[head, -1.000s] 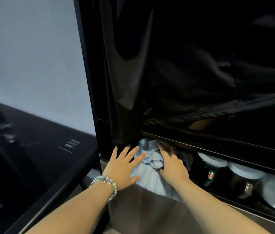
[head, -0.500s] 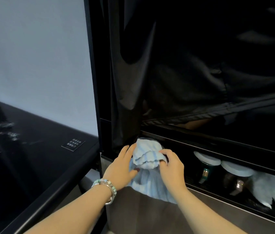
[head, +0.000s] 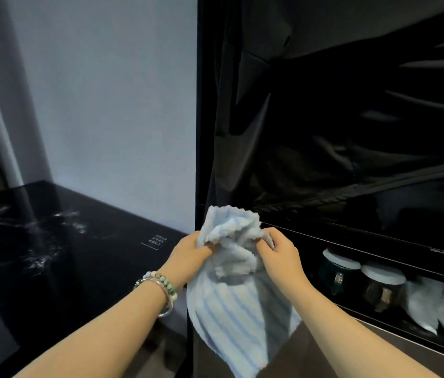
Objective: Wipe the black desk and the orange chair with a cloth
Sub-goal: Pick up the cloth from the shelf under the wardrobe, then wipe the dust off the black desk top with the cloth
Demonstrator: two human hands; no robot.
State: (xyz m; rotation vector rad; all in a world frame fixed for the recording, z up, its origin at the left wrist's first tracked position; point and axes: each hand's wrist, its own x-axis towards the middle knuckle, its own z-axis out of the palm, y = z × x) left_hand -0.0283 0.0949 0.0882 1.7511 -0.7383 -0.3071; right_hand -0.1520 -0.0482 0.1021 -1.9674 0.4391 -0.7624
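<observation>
Left grip (head: 188, 255), right grip (head: 283, 257) clutch one cloth (head: 237, 309).

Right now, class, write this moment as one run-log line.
left hand: grips pale blue striped fluffy cloth | right hand: grips cloth | glossy black desk: at left, not touched
</observation>
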